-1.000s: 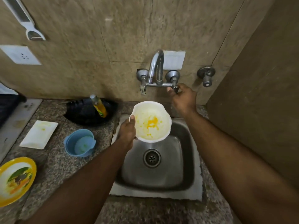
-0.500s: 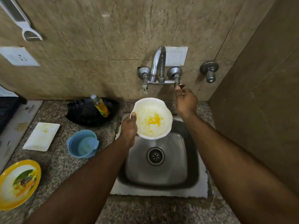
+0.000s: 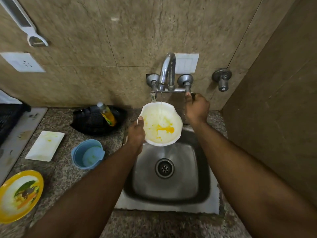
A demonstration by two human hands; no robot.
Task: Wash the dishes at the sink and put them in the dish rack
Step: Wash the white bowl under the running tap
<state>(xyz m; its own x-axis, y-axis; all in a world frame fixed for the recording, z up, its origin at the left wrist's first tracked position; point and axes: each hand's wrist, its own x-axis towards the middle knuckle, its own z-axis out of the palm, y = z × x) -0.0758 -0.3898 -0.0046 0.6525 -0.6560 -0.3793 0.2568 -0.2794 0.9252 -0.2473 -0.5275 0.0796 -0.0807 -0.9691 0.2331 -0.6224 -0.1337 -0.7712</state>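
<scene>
bowl under running tap, both hands busy

left hand grips the white bowl by its left rim, thumb lying over the edge on the inside, fingers hidden beneath. the bowl is held above the back part of the steel sink, tilted a little toward the camera, yellow smears and a yellow pool inside it. a thin stream of water falls from the tap spout into the far side of the bowl.

right hand is up at the right tap handle, fingers curled round its lower end; seen from the back, so the exact grip is hidden.

on the granite counter left of the sink: a blue cup lying toward the camera, a white rectangular plate with a faint yellow spot, a yellow-rimmed plate with food remains at the left edge. behind them a black dish against the wall with a bottle of yellow liquid leaning in it. a separate valve sits on the wall right of the tap.
</scene>
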